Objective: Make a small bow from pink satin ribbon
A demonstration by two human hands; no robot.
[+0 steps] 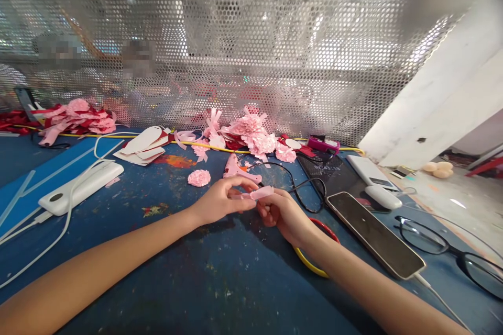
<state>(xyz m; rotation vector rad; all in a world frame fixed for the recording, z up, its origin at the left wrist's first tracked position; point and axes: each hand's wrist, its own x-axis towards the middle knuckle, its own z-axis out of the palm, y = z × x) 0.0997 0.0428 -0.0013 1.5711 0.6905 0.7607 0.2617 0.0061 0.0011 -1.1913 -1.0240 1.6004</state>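
Observation:
Over the middle of the blue table, my left hand (223, 200) and my right hand (280, 210) meet with their fingers closed on a short piece of pale pink ribbon (262, 193). The ribbon lies across the fingertips of both hands. Just beyond them rests a pink glue gun (236, 169), partly hidden by my fingers. A round ruffled pink flower (199, 178) lies flat to the left of the glue gun. Under my right wrist show red and yellow handles (308, 261), apparently of scissors; their blades are hidden.
Along the perforated metal screen (314, 78) lie heaps of pink flowers (253, 133) and white card pieces (143, 144). A white power bank (80, 188) with cables sits at left. A phone (375, 233), glasses (451, 251) and a white case (383, 197) occupy the right.

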